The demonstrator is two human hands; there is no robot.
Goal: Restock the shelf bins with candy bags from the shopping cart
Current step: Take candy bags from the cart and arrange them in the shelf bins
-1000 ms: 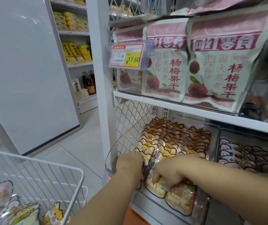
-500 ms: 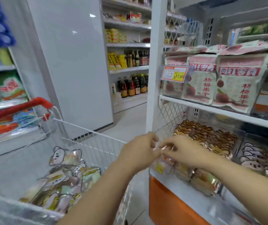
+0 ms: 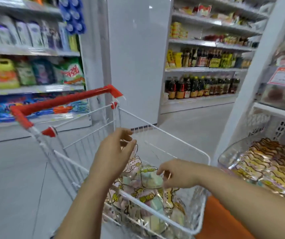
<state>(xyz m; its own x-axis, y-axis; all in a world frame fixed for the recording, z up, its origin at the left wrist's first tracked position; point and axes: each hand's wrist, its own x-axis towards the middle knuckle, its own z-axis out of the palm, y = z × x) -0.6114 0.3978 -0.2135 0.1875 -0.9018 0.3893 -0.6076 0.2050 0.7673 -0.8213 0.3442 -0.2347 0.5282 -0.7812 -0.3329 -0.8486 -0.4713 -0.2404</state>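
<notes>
Both hands have left the shelf and now hang over the white wire shopping cart with a red handle (image 3: 65, 100), in the middle of the frame. The left hand (image 3: 114, 152) is higher, fingers spread wide and loose, holding nothing. The right hand (image 3: 178, 175) is lower, fingers loosely bent just above the shiny cartoon candy bags (image 3: 146, 194) piled in the cart; whether it touches one cannot be told. At the right edge, the clear plastic shelf bin (image 3: 227, 160) holds more such bags.
</notes>
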